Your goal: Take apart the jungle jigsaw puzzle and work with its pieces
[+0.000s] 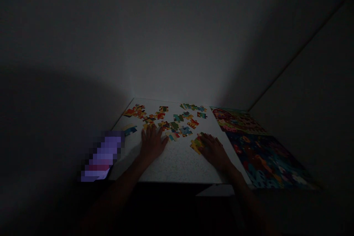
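Observation:
Many colourful jigsaw puzzle pieces [175,126] lie scattered over the far half of a white speckled table [177,164]. My left hand [152,143] rests palm down with fingers spread, its fingertips on a yellowish piece at the near edge of the scatter. Farther right, my right hand [214,149] lies over yellow and green puzzle pieces [196,144], partly covering them; its fingers are stretched out flat. A blue and cream piece [130,129] sits apart, left of my left hand. The dim light hides fine detail.
Along the right side lie two printed picture sheets, one with a red barn [238,120] and a dark blue one [268,160]. A pixelated, lit purple screen [102,158] stands at the table's left edge. Walls [177,44] close off the back and right.

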A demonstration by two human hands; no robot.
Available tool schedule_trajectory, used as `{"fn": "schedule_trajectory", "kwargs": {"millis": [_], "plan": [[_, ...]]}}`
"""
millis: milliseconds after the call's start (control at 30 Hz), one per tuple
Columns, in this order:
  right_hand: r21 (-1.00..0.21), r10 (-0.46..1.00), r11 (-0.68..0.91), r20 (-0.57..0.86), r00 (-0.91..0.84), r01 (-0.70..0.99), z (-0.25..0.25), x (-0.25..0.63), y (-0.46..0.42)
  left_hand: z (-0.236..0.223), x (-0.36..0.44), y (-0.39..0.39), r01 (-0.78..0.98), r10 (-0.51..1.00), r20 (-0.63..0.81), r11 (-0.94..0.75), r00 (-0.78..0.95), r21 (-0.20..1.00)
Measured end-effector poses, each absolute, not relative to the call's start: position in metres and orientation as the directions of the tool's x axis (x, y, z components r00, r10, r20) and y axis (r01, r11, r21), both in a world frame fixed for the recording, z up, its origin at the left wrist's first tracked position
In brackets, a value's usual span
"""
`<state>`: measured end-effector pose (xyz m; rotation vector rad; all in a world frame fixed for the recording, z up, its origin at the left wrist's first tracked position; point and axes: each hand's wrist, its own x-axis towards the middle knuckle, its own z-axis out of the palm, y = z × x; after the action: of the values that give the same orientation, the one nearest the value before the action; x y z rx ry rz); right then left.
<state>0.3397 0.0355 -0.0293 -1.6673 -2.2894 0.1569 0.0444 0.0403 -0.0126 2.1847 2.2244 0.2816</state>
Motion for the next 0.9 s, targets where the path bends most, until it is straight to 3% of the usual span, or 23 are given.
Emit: {"fn": "schedule_trajectory", "kwargs": {"millis": [133, 333, 467, 567, 700, 900], "plan": [[-0.307, 0.905, 0.425, 0.134, -0.403, 0.852, -0.018, 0.322, 0.013, -0.013, 0.051, 0.062, 0.986, 0.992, 0.122, -0.051, 0.032, 0.158], [-0.361, 0.833, 0.534, 0.074, -0.548, 0.764, -0.006, 0.286, -0.004, -0.016, 0.049, 0.097, 0.936, 0.958, 0.151, -0.273, 0.244, 0.222], [-0.37, 0.788, 0.59, 0.07, -0.611, 0.718, -0.002, 0.258, 0.004, -0.014, 0.039, 0.114, 0.905, 0.92, 0.202, -0.374, 0.336, 0.203], [-0.362, 0.77, 0.611, 0.066, -0.635, 0.704, -0.001, 0.235, 0.02, -0.012, 0.031, 0.118, 0.951, 0.924, 0.327, -0.262, 0.199, 0.162], [-0.336, 0.761, 0.631, 0.096, -0.641, 0.699, -0.006, 0.204, 0.045, -0.009, 0.022, 0.106, 0.973, 0.9, 0.423, 0.011, -0.11, 0.231], [-0.321, 0.804, 0.584, 0.097, -0.587, 0.746, -0.014, 0.165, 0.08, -0.006, 0.022, 0.08, 0.917, 0.898, 0.272, 0.261, -0.345, 0.302]]}}
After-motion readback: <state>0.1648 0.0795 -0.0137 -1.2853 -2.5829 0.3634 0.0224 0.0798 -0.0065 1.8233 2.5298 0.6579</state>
